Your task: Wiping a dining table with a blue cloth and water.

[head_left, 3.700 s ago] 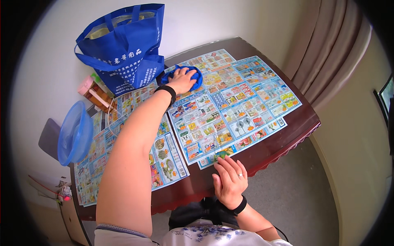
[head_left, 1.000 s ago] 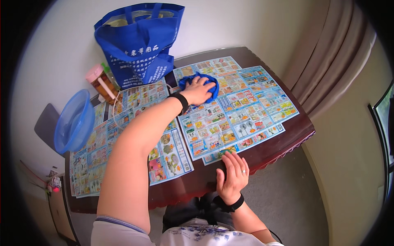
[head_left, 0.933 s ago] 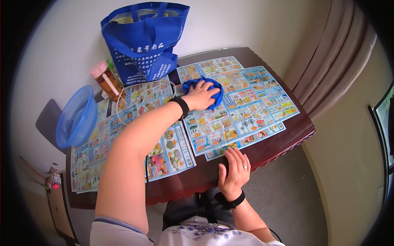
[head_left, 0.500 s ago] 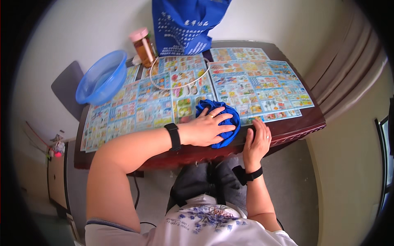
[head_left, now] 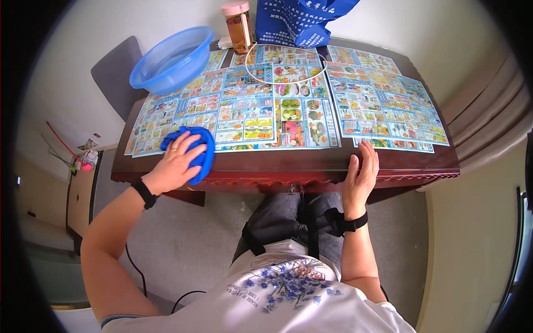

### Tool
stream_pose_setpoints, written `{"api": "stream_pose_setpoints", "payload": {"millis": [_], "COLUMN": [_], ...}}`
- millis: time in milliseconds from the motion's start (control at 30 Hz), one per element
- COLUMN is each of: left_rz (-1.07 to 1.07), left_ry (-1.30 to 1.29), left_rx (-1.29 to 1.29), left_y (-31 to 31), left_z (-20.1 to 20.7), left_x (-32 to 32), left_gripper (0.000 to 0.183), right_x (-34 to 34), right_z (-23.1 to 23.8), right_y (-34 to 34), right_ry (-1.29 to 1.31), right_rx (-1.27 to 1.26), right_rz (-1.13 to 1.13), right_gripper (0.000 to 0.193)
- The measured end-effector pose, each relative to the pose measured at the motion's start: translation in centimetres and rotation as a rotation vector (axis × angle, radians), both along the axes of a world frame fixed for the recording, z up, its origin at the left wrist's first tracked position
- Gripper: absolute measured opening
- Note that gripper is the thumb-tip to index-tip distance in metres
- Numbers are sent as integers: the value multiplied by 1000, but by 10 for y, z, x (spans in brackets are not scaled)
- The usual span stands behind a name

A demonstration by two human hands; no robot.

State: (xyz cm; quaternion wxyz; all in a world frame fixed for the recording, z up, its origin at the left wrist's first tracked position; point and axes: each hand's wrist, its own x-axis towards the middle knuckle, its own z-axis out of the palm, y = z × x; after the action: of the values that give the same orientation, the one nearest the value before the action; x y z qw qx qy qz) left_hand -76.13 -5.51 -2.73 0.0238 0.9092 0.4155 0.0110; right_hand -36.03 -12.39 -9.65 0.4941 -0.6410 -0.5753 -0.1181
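Note:
My left hand point(head_left: 173, 165) presses down on a bunched blue cloth point(head_left: 205, 158), its fingers curved over the top. The cloth lies at the front left of the dark red-brown wooden table point(head_left: 266, 162), partly over the edge of the printed flyer sheets point(head_left: 200, 119). At the front right, my right hand point(head_left: 361, 173) rests against the table's edge. Its fingers are stretched out and nothing is in it. The fingertips are near the lower edge of the right-hand sheets point(head_left: 383, 105).
A blue plastic basin point(head_left: 172, 64) stands at the back left, overlapping a grey chair point(head_left: 119, 75). Behind the sheets are a pink-lidded bottle point(head_left: 239, 30) of amber liquid and a blue bag point(head_left: 302, 22). A white cord point(head_left: 286, 83) loops over the sheets. Curtains point(head_left: 488, 94) hang at the right.
My left hand has slid the blue cloth from the front middle of the table to its front left. My right hand stays at the front edge. The view has shifted.

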Motion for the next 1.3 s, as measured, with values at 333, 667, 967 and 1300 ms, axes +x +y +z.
{"api": "stream_pose_setpoints", "payload": {"millis": [333,667,967,1300], "left_rz": [1,-362,-605,-653], "left_ry": [10,-41,-79,-65], "left_rx": [-40,23,5,-83], "left_y": [-5,7,20,27], "left_z": [-5,-9,-20,-19], "left_x": [2,163,334,435], "left_gripper": [55,56,55,54], "right_x": [-6,10,42,54], "right_z": [-3,10,8,9], "right_y": [-8,-26,-45,-42], "right_ry": [171,238,294,307], "right_rx": [45,120,157,179], "right_rz": [79,69,-44,-71], "right_gripper": [28,28,28,28]}}
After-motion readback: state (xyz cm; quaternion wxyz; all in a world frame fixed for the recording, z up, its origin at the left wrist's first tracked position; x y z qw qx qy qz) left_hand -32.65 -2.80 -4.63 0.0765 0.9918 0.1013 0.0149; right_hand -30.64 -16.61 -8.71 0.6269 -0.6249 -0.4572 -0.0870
